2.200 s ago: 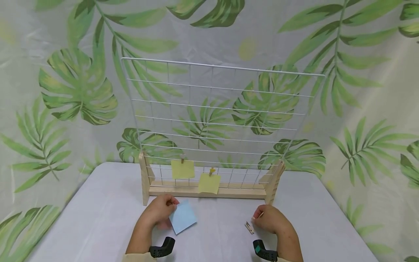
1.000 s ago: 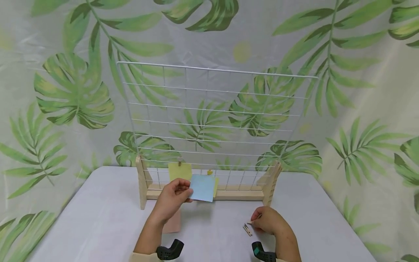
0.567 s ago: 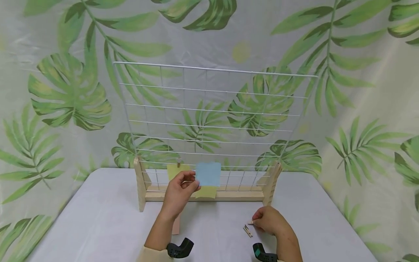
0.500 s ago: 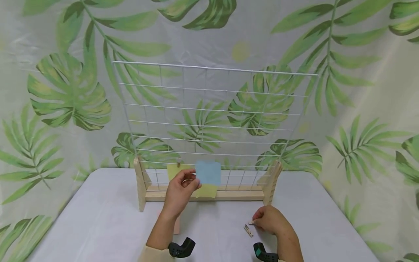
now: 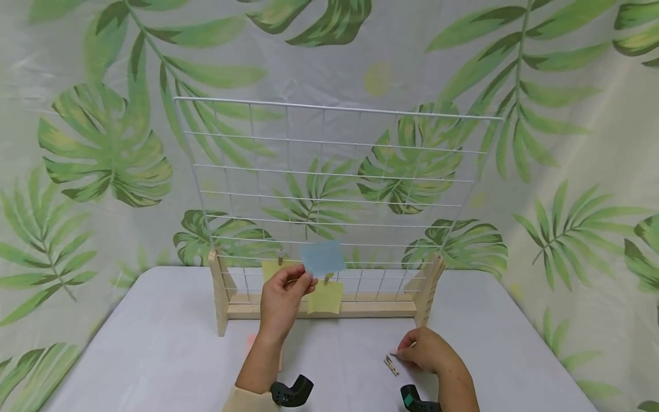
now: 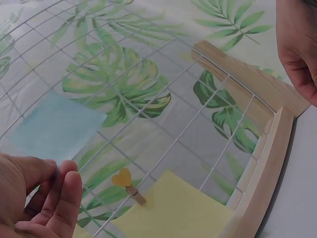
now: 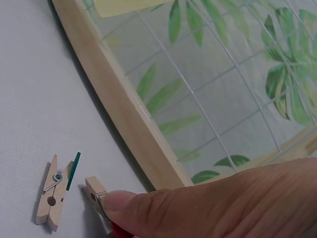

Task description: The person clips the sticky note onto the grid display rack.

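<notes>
My left hand point(image 5: 280, 300) pinches a blue sticky note point(image 5: 323, 258) by its lower left corner, in front of the lower rows of a white wire grid point(image 5: 338, 108). In the left wrist view the blue note point(image 6: 57, 128) stands above the thumb and fingertips. Low at the right, my right hand point(image 5: 427, 350) holds a small wooden clothespin point(image 7: 95, 187) between thumb and finger; a bit of red shows under the thumb. Beside it on the table lies another clothespin point(image 7: 52, 196) with a green piece on it.
Two yellow notes hang clipped to the grid; the right one point(image 5: 325, 298) has a heart-topped clothespin point(image 6: 133, 192), the left one point(image 5: 271, 268) is partly behind my left hand. A wooden stand point(image 5: 376, 310) bears the grid. Pink paper point(image 5: 250, 340) lies under my left forearm.
My left hand has lifted the blue note off the table and carried it up and rightward to the grid, tilting it slightly. My right hand has stayed nearly in place.
</notes>
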Tool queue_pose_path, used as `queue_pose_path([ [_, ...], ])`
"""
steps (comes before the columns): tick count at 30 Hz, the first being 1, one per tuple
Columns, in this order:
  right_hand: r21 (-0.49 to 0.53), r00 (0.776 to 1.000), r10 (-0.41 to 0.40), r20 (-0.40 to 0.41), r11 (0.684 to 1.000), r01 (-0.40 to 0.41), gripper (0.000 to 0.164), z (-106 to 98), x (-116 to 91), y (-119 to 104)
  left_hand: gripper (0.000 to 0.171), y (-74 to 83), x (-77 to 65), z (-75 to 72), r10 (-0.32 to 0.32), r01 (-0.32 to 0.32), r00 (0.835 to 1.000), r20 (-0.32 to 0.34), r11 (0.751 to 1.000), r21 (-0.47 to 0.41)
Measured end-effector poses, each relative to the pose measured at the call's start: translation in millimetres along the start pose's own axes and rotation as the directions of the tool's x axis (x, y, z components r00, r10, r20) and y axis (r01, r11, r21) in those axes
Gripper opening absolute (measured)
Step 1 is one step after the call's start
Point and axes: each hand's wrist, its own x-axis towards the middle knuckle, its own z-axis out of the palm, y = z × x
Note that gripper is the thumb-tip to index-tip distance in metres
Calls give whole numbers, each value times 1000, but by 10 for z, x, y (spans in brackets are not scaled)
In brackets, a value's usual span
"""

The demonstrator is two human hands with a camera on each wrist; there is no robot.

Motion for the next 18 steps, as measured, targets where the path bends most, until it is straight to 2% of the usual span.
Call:
queue_pose_path([
  [8, 1, 1000, 13, 11, 1000, -13, 12, -31, -9, 27, 32, 16, -8, 86, 13, -15, 998, -57, 999, -30],
  [18, 46, 1000, 4, 5, 999, -4, 12, -3, -33, 52, 34, 1, 27, 172, -1, -6, 995, -100, 998, -67],
])
